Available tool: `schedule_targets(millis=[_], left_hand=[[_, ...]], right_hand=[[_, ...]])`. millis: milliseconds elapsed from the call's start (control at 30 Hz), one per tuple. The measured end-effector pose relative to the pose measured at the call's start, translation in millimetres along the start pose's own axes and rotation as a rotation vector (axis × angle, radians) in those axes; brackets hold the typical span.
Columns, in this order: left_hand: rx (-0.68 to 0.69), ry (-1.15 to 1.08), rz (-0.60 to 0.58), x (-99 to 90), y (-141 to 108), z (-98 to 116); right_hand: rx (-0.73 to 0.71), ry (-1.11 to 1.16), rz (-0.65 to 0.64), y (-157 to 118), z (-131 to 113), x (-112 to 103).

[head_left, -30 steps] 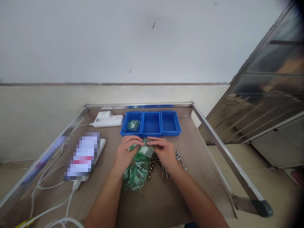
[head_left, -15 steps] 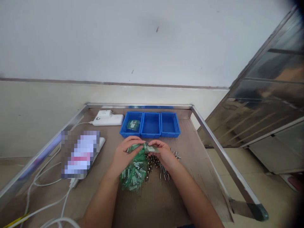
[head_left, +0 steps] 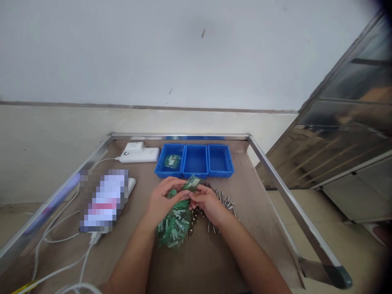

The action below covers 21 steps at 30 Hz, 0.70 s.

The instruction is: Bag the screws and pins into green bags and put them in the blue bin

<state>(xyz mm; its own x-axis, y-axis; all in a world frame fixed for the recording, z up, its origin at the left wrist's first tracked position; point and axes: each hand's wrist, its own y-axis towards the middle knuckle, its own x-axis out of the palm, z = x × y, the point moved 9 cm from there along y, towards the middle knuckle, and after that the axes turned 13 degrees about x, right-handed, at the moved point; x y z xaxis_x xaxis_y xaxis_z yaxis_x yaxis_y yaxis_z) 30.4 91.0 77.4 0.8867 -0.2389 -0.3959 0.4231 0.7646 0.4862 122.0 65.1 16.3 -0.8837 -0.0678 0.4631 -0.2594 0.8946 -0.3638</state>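
Between my two hands is a small green plastic bag (head_left: pixel 192 182) with a pale label or strip inside. My left hand (head_left: pixel 165 200) pinches it from the left, and my right hand (head_left: pixel 207 200) grips its lower right side, the fingertips of both nearly meeting. Below my left hand lies a heap of green plastic bags (head_left: pixel 175 228) with pale strips in them. Under and beyond my right hand is a loose pile of thin metal pins (head_left: pixel 227 202), some with brownish ends; the hand hides part of it.
Three blue bins (head_left: pixel 196 161) stand in a row at the back, the left one holding a green packet (head_left: pixel 172 161). A white power bank (head_left: pixel 139 154) with a charger, a blurred phone (head_left: pixel 105 200) and white cables (head_left: pixel 45 228) are on the left. A metal rail (head_left: pixel 294 200) edges the table.
The green bag has turned more upright and now sticks up above my fingertips. My right hand has rotated, its fingers curling in lower against the bag.
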Motion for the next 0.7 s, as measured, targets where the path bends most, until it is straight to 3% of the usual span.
schedule_targets(millis=[200,500,700], left_hand=[[-0.196,-0.26,0.056,5.8,-6,-26],[-0.305,-0.441,0.045,4.5,-10,-31],[-0.325,-0.468,0.049,3.5,-13,-26]], right_hand=[[-0.377,-0.514,0.435,-24,-33,-14],[-0.544,-0.943,0.39,-36,-42,9],[-0.419,-0.739,0.415,-26,-36,-7]])
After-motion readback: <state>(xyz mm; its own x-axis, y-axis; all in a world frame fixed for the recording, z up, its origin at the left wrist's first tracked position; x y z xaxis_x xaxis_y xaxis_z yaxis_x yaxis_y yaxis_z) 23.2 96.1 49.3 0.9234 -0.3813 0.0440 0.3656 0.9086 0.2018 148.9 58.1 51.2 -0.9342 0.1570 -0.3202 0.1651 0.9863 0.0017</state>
